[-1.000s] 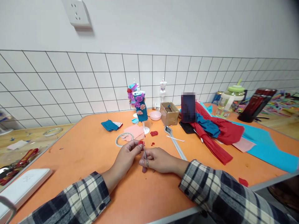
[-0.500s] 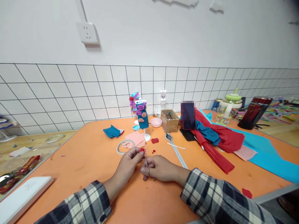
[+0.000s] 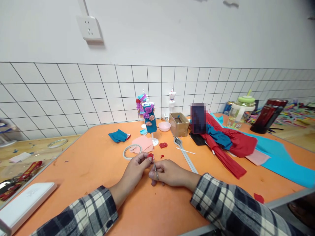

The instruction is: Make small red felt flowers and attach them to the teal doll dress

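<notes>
My left hand (image 3: 136, 167) pinches a small piece of red paper (image 3: 150, 156) above the orange table. Small scissors (image 3: 155, 169) are in my right hand (image 3: 168, 172), their blades pointing up against the red piece. Just beyond my hands lie two little heaps of red scraps (image 3: 163, 145). A roll of tape (image 3: 132, 151) rests partly over pink paper (image 3: 145, 143), left of the scraps. Behind them stands a small mannequin in a dark teal dress (image 3: 150, 123) with purple and pink flowers.
A pink bowl (image 3: 164, 126), a cardboard box (image 3: 179, 125) and a phone (image 3: 198, 118) stand at the back. Red crepe paper (image 3: 226, 160), a lidded jug (image 3: 241, 113) and a dark red flask (image 3: 269, 116) are right. A white power bank (image 3: 29, 206) lies front left.
The camera view has tilted slightly, so the table and objects sit a little higher in the picture. Both hands keep nearly the same pose, with the scissors still at the red piece.
</notes>
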Demonstrator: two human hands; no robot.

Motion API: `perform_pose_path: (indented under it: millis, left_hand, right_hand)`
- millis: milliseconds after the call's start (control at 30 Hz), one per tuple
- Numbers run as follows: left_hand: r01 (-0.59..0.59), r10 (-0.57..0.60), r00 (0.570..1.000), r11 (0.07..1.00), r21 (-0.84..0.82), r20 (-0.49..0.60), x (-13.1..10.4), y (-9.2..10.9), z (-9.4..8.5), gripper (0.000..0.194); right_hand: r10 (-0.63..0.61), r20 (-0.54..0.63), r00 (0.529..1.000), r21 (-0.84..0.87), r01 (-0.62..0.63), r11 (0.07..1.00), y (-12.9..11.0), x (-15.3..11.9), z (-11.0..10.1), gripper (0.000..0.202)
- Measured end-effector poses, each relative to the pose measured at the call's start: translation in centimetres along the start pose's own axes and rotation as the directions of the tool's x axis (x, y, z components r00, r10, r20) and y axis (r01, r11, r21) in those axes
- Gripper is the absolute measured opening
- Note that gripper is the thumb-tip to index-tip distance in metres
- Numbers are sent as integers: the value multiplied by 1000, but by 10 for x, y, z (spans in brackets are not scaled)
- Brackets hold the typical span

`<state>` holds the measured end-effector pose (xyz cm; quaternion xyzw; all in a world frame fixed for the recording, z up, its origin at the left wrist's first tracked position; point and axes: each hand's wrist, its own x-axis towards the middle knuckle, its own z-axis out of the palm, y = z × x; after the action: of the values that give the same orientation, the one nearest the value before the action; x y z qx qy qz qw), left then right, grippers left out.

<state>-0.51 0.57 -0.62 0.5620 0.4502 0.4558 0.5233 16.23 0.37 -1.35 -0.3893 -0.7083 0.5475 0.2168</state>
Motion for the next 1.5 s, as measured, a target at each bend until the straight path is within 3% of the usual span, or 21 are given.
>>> perform_pose_path:
  millis: [200, 600, 833, 1500]
  left_hand:
    - [17, -17, 1000, 1000, -8, 18, 0, 1, -3, 19]
    - [-39, 40, 997, 999, -17, 60, 8, -10, -15, 13]
    - [-33, 34, 999, 998, -49, 17, 6, -10, -13, 18]
    - [-21, 20, 999, 1000, 21, 32, 3, -2, -10, 17]
  right_hand:
    - [-36, 13, 999, -97, 37, 995, 6, 2, -3, 38]
    - [-69, 37, 997, -126, 73, 989, 4, -1, -5, 29]
    - [-87, 10, 996, -214, 87, 973, 6, 1, -2, 29]
    - [-78, 9, 997, -124, 79, 989, 10, 2, -1, 34]
